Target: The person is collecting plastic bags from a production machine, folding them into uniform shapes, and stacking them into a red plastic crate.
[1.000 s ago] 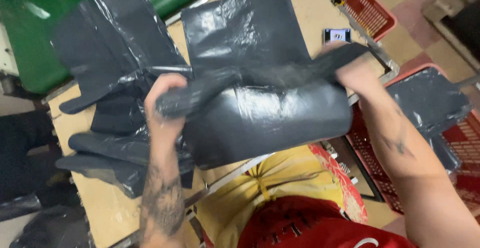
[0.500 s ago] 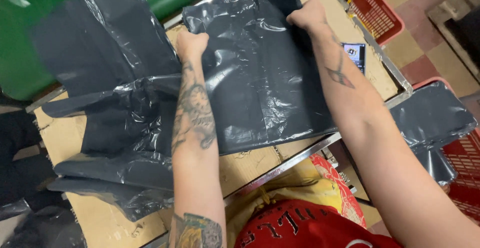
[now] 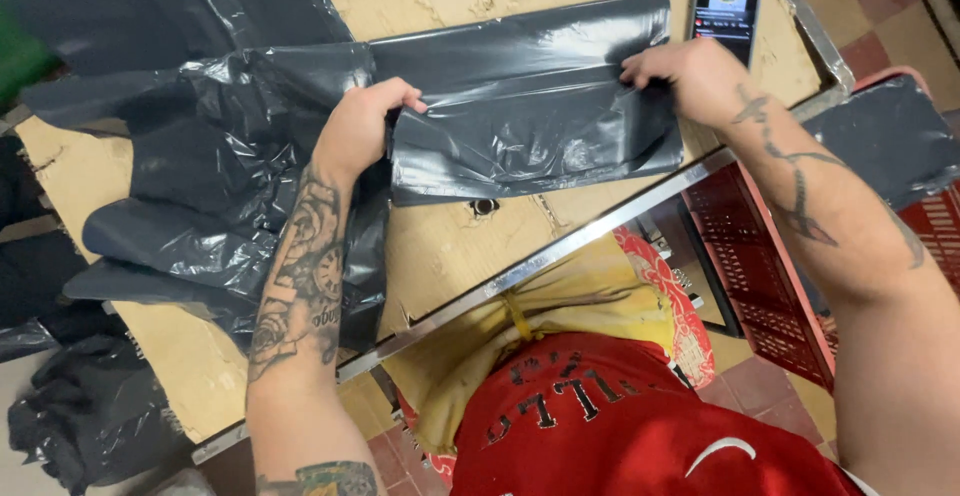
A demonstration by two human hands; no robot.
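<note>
While the left hand (image 3: pixel 362 128) and right hand (image 3: pixel 690 76) pinch opposite ends of the dark plastic bag (image 3: pixel 530 106) folded flat on the cardboard-topped table (image 3: pixel 450 246), even tension should keep the fold crisp.

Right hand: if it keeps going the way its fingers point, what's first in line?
The right hand points left across the folded grey plastic bag it pinches; straight on, it would likely meet the left hand at the bag's other end.

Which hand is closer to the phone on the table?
The right hand. It grips the right edge of the folded black bag, just below and left of the phone. The left hand holds the bag's other edge, far to the left.
</note>
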